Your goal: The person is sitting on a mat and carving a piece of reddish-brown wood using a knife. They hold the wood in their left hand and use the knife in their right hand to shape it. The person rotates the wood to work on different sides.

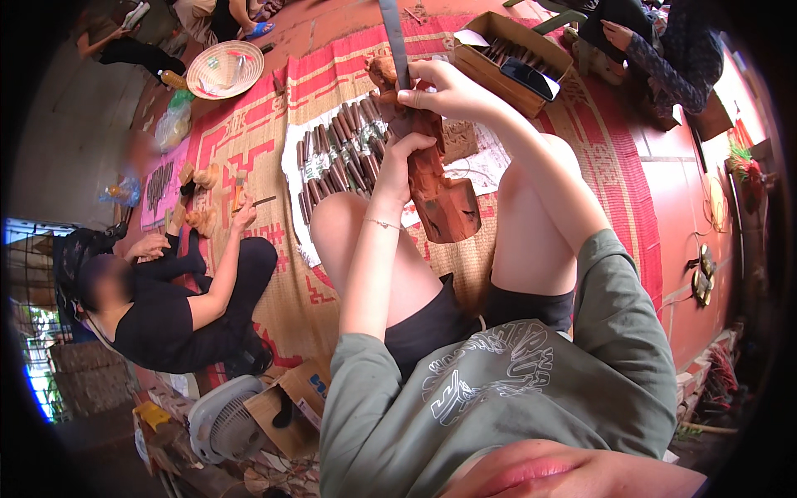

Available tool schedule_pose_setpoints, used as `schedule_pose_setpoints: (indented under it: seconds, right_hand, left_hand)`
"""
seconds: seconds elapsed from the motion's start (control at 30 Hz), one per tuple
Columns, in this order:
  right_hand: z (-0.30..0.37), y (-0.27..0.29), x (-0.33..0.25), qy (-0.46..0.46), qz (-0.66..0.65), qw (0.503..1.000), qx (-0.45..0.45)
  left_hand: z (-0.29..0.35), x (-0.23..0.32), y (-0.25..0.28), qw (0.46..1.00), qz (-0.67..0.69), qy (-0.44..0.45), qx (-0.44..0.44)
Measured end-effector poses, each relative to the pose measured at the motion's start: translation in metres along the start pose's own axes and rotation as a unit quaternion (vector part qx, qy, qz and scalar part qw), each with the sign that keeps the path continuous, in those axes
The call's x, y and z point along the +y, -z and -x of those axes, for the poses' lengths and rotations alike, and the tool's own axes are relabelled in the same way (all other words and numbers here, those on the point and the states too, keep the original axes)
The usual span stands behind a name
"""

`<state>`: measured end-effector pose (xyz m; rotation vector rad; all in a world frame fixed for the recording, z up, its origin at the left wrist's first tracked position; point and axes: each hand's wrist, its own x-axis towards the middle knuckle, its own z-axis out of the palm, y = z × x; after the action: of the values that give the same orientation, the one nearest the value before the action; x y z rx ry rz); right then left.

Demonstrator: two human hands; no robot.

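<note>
A reddish-brown wood carving (446,203) stands between my knees, its blocky base toward me and its carved top leaning away. My left hand (400,163) is closed around its middle. Higher up, my right hand (449,90) pinches a flat grey strip (395,41) between thumb and fingers, against the carving's upper part. The strip's far end runs up out of the picture. Left of the carving, rows of carving tools with dark wooden handles (339,158) lie on a white cloth (292,166). A carved wood block (461,139) sits just behind the carving.
A patterned red and straw mat (274,299) spreads beneath me. At the far right stands a wooden box (498,79) of tools, a phone (530,79) on its edge. A co-worker (166,319) sits at left, holding a tool over a carving. A conical hat (217,70) lies far left.
</note>
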<state>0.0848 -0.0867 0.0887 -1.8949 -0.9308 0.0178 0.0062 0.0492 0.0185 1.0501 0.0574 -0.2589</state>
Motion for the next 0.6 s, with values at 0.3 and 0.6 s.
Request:
schedule_pose_setpoints:
  seconds: [0.3, 0.6]
  right_hand:
    - [0.0, -0.009, -0.011, 0.0, 0.04, 0.999, -0.004]
    - [-0.002, -0.015, 0.006, -0.001, 0.028, 0.996, 0.088]
  left_hand:
    - [0.006, 0.009, 0.0, 0.998, 0.052, -0.01, 0.023]
    - [0.002, 0.011, -0.006, 0.997, 0.073, 0.016, -0.025]
